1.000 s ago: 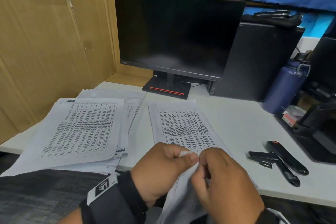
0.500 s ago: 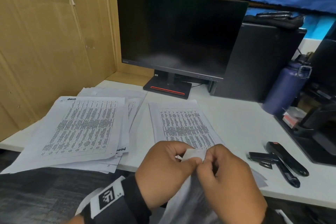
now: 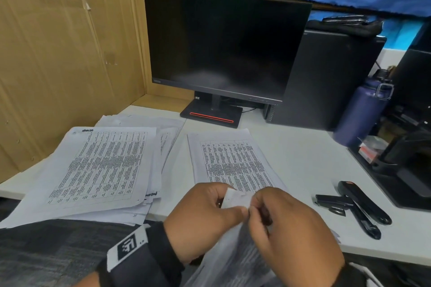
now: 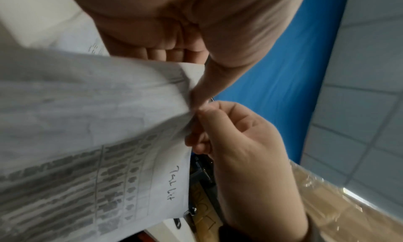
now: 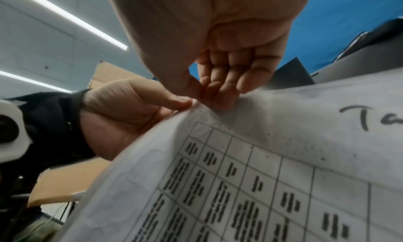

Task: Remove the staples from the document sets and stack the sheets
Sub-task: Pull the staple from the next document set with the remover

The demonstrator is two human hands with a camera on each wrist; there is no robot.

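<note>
Low in the head view, both hands hold up one stapled document set (image 3: 233, 261) by its top corner (image 3: 235, 200). My left hand (image 3: 238, 209) pinches that corner with the thumb in front. My right hand (image 3: 256, 207) pinches the same corner from the right, its fingers curled. The left wrist view shows my left hand (image 4: 196, 94) on the document set (image 4: 98, 125). In the right wrist view, my right hand (image 5: 209, 100) is pinching the paper's edge (image 5: 250, 111). No staple is visible. A stack of printed sheets (image 3: 233, 161) lies on the desk behind the hands.
A looser pile of printed papers (image 3: 102, 165) overhangs the white desk (image 3: 303, 158) at the left. A black stapler (image 3: 363, 205) and a small black tool (image 3: 331, 202) lie to the right. Behind stand a monitor (image 3: 224, 44), a blue bottle (image 3: 361, 114) and a cardboard wall (image 3: 58, 53).
Both hands have kept hold of the same corner and stayed in place. More of the corner now stands up above my left thumb.
</note>
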